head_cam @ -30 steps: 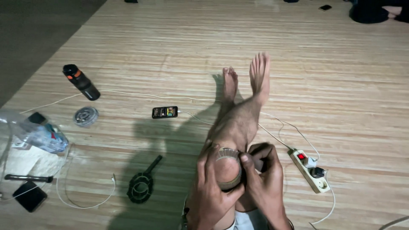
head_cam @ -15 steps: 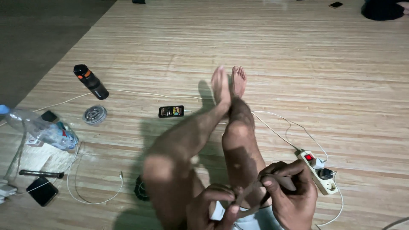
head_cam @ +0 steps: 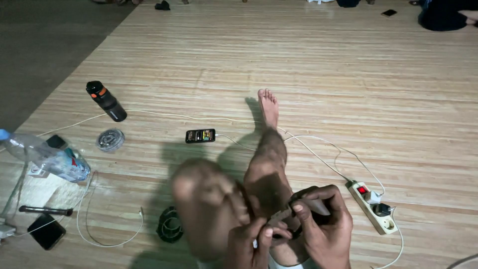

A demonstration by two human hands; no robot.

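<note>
We see the left hand and right hand both pinching a small dark band, fingers curled tight around it, over the shin. A power strip lies right of the fingers, a phone well beyond them.

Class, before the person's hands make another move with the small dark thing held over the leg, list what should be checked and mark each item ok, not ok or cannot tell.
1. Right hand grips the small dark object: ok.
2. Left hand pinches its near end: cannot tell, blurred.
3. What the object is: cannot tell.
4. White cable lies apart from both hands: ok.
5. Power strip is apart from the right hand: ok.
6. Raised knee leaves the hands in view: ok, though it is blurred.
</note>
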